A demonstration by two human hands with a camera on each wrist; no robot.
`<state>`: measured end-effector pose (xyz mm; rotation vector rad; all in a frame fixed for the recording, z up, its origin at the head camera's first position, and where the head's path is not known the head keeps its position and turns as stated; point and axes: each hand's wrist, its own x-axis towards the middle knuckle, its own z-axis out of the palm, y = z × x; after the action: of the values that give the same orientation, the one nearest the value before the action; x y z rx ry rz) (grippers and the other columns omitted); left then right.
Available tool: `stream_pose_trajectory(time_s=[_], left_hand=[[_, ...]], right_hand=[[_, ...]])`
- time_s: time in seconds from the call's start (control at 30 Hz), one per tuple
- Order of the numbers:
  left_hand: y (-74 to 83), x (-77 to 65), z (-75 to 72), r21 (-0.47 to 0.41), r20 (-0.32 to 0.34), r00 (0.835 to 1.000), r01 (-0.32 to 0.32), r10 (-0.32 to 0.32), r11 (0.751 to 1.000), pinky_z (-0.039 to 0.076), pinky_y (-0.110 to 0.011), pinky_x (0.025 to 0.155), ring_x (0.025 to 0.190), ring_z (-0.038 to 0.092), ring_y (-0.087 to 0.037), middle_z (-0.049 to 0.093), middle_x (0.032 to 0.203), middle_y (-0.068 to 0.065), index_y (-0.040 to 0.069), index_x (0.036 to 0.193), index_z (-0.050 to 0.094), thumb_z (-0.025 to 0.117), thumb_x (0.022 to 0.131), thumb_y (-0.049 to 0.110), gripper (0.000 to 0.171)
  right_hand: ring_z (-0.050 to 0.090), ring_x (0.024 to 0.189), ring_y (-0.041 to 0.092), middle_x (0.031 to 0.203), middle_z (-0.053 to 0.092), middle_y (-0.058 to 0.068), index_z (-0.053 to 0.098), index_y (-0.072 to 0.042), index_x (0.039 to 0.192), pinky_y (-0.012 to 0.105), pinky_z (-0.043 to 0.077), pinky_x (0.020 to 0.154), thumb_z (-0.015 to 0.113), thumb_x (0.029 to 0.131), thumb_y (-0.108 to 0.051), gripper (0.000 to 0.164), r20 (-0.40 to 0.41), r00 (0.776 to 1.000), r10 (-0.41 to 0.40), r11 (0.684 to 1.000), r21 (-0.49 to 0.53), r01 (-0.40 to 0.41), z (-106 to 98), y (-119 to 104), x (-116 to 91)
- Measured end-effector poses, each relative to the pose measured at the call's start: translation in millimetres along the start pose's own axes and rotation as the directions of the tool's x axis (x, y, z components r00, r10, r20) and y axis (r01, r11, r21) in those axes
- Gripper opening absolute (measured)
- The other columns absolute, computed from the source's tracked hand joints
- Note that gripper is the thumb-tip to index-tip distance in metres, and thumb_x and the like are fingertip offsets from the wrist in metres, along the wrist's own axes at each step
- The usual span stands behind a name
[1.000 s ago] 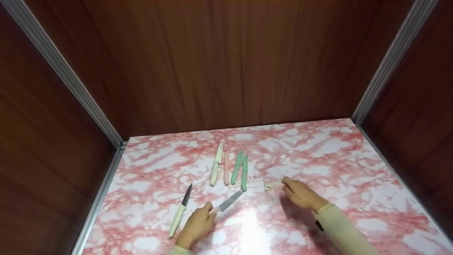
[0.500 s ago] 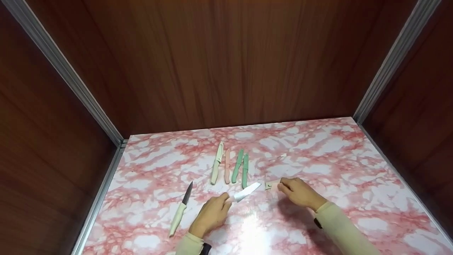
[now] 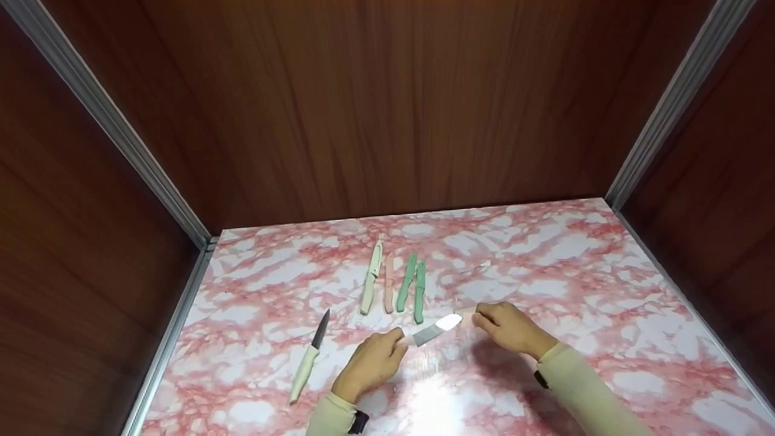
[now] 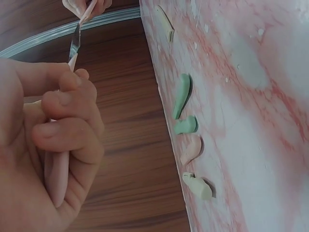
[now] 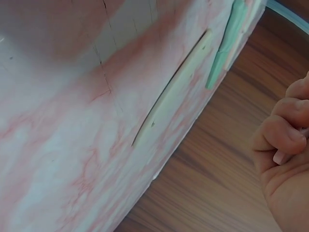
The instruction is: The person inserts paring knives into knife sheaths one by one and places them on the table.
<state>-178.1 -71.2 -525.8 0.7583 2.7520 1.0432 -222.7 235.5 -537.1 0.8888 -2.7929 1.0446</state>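
My left hand (image 3: 370, 363) grips the pale pink handle of a knife (image 3: 431, 333), its bare blade slanting up to the right. In the left wrist view, the fingers curl around that handle (image 4: 58, 179). My right hand (image 3: 511, 327) pinches a pale pink blade sheath (image 3: 466, 312) above the table. The blade tip meets the sheath's left end; whether it is inside cannot be told. In the right wrist view, a small pink end (image 5: 281, 157) pokes out of the curled fingers.
Sheathed knives lie side by side: a cream one (image 3: 370, 281), a pink one (image 3: 389, 284) and two green ones, left (image 3: 407, 284) and right (image 3: 419, 293). A cream-handled knife (image 3: 309, 360) with bare dark blade lies left of my left hand. An off-white sheath (image 5: 176, 87) lies beyond my right hand.
My left hand has moved right and slightly up, bringing the pink knife's blade from near the green knives to the sheath. My right hand has barely moved.
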Motion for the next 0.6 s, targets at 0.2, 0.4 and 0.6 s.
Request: stream_pose_trajectory(time_s=[0.2,0.4,0.6], left_hand=[[0.4,0.0,-0.8,-0.007,-0.003,1.0,-0.016,0.016,1.0,0.027,-0.022,0.046,0.048,0.03,-0.004,0.034,0.059,0.011,0.016,0.08,0.048,0.049,0.097,0.022,0.018],[-1.0,-0.6,-0.6,0.024,-0.044,0.999,-0.024,0.025,0.999,0.027,-0.022,0.046,0.049,0.031,-0.003,0.033,0.059,0.012,0.017,0.078,0.047,0.052,0.095,0.02,0.018],[-1.9,-1.3,-1.3,0.04,-0.059,0.998,-0.014,0.017,0.999,0.028,-0.023,0.046,0.048,0.033,-0.004,0.035,0.058,0.011,0.017,0.078,0.047,0.052,0.094,0.021,0.018]], right_hand=[[0.026,0.051,0.002,0.059,0.033,-0.013,0.047,-0.022,0.072,0.023,0.03,0.054,0.045,0.101,-0.03,0.03,0.015,1.0,0.016,1.0,-0.009,-0.016,-0.2,-2.8,0.5],[0.028,0.051,0.002,0.059,0.034,-0.013,0.047,-0.023,0.071,0.023,0.031,0.054,0.048,0.1,-0.021,0.029,0.015,1.0,0.019,1.0,-0.015,-0.018,0.4,-4.6,1.1],[0.03,0.051,0.002,0.059,0.037,-0.012,0.05,-0.019,0.072,0.024,0.032,0.055,0.047,0.1,-0.024,0.029,0.021,1.0,0.019,1.0,-0.014,-0.018,-0.3,-6.3,1.4]])
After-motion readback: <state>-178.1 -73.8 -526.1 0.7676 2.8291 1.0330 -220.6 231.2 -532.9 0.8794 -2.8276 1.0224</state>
